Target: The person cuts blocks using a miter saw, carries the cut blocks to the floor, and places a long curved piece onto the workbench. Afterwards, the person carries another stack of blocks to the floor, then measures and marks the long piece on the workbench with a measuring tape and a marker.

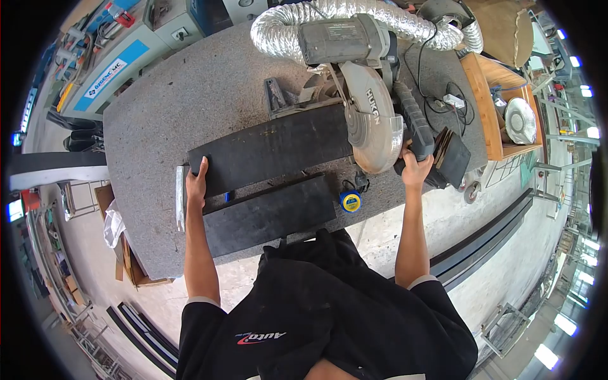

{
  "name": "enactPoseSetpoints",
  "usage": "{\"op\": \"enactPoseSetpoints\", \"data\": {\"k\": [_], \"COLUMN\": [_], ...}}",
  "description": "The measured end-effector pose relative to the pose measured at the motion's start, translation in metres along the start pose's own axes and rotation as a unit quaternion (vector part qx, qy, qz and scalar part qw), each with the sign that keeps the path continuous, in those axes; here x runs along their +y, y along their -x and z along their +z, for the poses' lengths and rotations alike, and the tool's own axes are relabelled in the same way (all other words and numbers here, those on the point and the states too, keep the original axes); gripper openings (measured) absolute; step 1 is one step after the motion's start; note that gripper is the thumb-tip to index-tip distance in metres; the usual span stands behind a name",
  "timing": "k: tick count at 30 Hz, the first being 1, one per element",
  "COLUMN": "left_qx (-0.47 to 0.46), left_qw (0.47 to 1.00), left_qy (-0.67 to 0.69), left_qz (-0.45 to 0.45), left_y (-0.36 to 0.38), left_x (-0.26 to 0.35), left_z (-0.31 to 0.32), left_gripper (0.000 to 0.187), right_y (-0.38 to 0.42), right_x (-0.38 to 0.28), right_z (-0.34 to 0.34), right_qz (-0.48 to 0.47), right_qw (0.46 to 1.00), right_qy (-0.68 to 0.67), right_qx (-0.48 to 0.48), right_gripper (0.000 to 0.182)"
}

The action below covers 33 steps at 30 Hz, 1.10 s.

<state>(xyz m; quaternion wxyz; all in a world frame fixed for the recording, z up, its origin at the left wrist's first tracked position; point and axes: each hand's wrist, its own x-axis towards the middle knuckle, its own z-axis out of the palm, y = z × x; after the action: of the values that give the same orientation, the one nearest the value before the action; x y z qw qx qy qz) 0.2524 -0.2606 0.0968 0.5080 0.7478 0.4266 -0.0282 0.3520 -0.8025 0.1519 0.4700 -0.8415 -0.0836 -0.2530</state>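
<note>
A long black board (278, 149) lies across the grey work table, its right part running in under a miter saw (373, 114). My left hand (197, 183) holds the board's left end, thumb on top and the other fingers mostly hidden. My right hand (416, 170) is closed around the saw's black handle (415, 120). The saw's blade guard is down over the board, and the blade's contact is hidden. Closer to my body lies a second black board (269, 215). A blue and yellow tape measure (349, 201) sits right of it.
A silver flexible duct (278, 31) curves behind the saw motor. Short black pieces (453, 158) stand stacked right of my right hand. A cable (421, 69) runs over the table toward a wooden box (487, 107). A pale metal strip (180, 199) lies beside my left hand.
</note>
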Motion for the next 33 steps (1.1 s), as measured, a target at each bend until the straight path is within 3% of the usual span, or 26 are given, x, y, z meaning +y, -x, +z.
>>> {"op": "enactPoseSetpoints", "data": {"k": [1, 3, 4, 5, 8, 10, 12, 14, 15, 17, 19, 21, 22, 23, 24, 26, 28, 29, 30, 31, 32, 33], "left_qx": [0.0, 0.006, 0.005, 0.007, 0.009, -0.003, -0.021, -0.018, -0.018, -0.022, -0.007, -0.002, -0.012, -0.009, -0.012, -0.011, -0.02, -0.004, 0.017, 0.009, -0.001, -0.012], "left_qw": [1.0, 1.0, 1.0, 1.0, 1.0, 1.0, 0.999, 0.998, 0.998, 0.998, 1.0, 1.0, 0.999, 0.999, 0.999, 0.998, 0.998, 0.999, 0.999, 0.998, 0.998, 0.996], "left_qy": [0.0, -0.002, -0.001, -0.001, 0.003, 0.0, 0.037, 0.036, 0.035, 0.031, 0.024, 0.008, 0.014, 0.016, 0.03, 0.05, 0.046, 0.027, 0.015, 0.03, 0.04, 0.06], "left_qz": [0.0, 0.01, 0.012, 0.015, 0.021, 0.024, 0.006, 0.047, 0.044, 0.044, 0.013, 0.023, 0.032, 0.039, 0.039, 0.044, 0.045, 0.045, 0.048, 0.052, 0.054, 0.061], "left_y": [-0.002, -0.007, -0.005, -0.003, 0.004, 0.01, -0.003, -0.015, -0.012, -0.003, -0.007, -0.017, -0.016, -0.014, -0.012, -0.006, 0.0, -0.002, -0.006, 0.0, 0.009, 0.007], "left_x": [-0.003, -0.009, -0.007, -0.004, 0.006, 0.001, -0.008, -0.024, -0.019, -0.015, -0.016, -0.025, -0.024, -0.024, -0.022, -0.02, -0.016, -0.02, -0.023, -0.014, -0.009, -0.016], "left_z": [0.0, 0.0, 0.0, 0.0, 0.0, -0.002, -0.002, -0.001, -0.003, -0.004, -0.003, -0.002, -0.004, -0.004, -0.003, -0.004, -0.008, -0.006, -0.004, -0.006, -0.009, -0.009], "left_gripper": [0.073, 0.075, 0.075, 0.075, 0.075, 0.076, 0.075, 0.076, 0.077, 0.078, 0.08, 0.081, 0.081, 0.081, 0.08, 0.079, 0.074, 0.072, 0.069, 0.069, 0.069, 0.069], "right_y": [0.002, 0.004, 0.013, 0.026, 0.03, 0.024, 0.001, -0.027, -0.053, -0.111, -0.171, -0.229, -0.247, -0.261, -0.26, -0.254, -0.21, -0.19, -0.155, -0.12, -0.08, -0.035], "right_x": [0.005, 0.015, 0.022, 0.029, 0.036, 0.02, -0.026, -0.052, -0.074, -0.113, -0.138, -0.153, -0.155, -0.178, -0.177, -0.158, -0.146, -0.075, -0.053, 0.029, 0.081, 0.091], "right_z": [-0.001, -0.003, 0.003, 0.012, 0.019, 0.01, 0.003, -0.009, -0.016, -0.031, -0.027, -0.023, -0.012, -0.009, -0.008, 0.0, -0.009, -0.006, 0.005, 0.007, 0.009, 0.025], "right_qz": [-0.016, -0.223, -0.224, -0.109, 0.019, -0.087, 0.094, 0.118, 0.176, 0.137, 0.143, 0.151, 0.153, 0.057, 0.052, -0.065, 0.027, 0.062, 0.041, 0.152, 0.279, 0.289], "right_qw": [1.0, 0.942, 0.942, 0.976, 0.993, 0.956, 0.991, 0.991, 0.984, 0.98, 0.972, 0.95, 0.962, 0.944, 0.946, 0.998, 0.975, 0.951, 0.925, 0.935, 0.936, 0.94], "right_qy": [0.018, 0.249, 0.25, 0.186, 0.092, 0.277, 0.078, 0.061, -0.018, 0.077, 0.08, 0.119, 0.059, 0.269, 0.267, 0.012, -0.173, -0.209, -0.261, -0.145, 0.125, 0.098], "right_qx": [0.0, -0.021, -0.02, 0.015, 0.066, 0.03, 0.047, -0.005, -0.034, -0.124, -0.171, -0.245, -0.217, -0.183, -0.177, -0.008, 0.137, 0.221, 0.275, 0.284, 0.176, 0.153], "right_gripper": [0.008, 0.008, 0.008, 0.009, 0.012, 0.016, 0.017, 0.02, 0.021, 0.032, 0.041, 0.033, 0.034, 0.036, 0.036, 0.039, 0.042, 0.04, 0.041, 0.045, 0.051, 0.057]}}
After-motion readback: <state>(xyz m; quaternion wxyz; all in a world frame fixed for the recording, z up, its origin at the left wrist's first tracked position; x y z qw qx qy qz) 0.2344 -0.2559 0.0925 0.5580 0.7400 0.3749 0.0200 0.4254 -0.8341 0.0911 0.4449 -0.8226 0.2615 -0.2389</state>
